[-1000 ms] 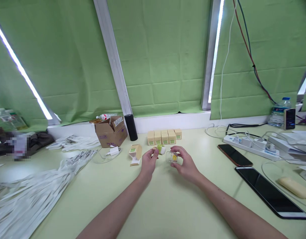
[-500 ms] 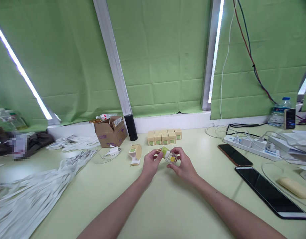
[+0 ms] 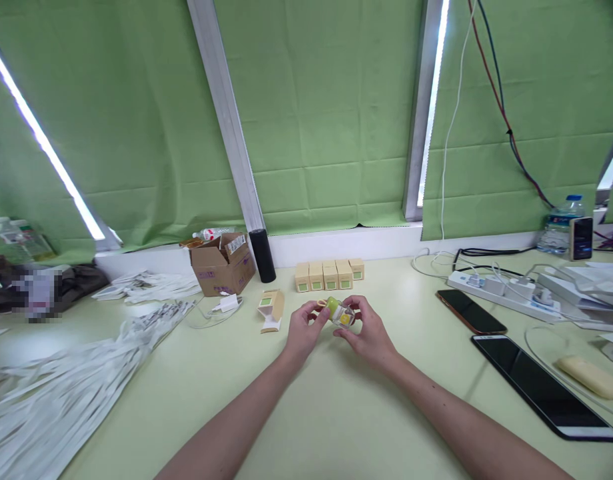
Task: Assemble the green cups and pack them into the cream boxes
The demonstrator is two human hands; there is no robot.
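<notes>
A small clear bottle (image 3: 344, 317) with a yellow patch and a green cap (image 3: 333, 305) is held just above the table between both hands. My left hand (image 3: 304, 328) pinches the cap end, where a beige loop shows by the fingers. My right hand (image 3: 369, 333) grips the clear body between thumb and fingers. An opened small carton (image 3: 271, 311) lies to the left of my left hand. Behind the hands stands a row of several small beige boxes (image 3: 323, 275) with green labels.
At the back left are a brown cardboard box (image 3: 220, 270), a black cylinder (image 3: 262, 256) and a white charger (image 3: 227, 303). White straps (image 3: 96, 373) spread over the left. Two phones (image 3: 541, 383) and a power strip (image 3: 504, 295) lie right.
The green cap now sits closer against the clear body, and the bottle has turned slightly in the fingers. Both hands stay almost in place.
</notes>
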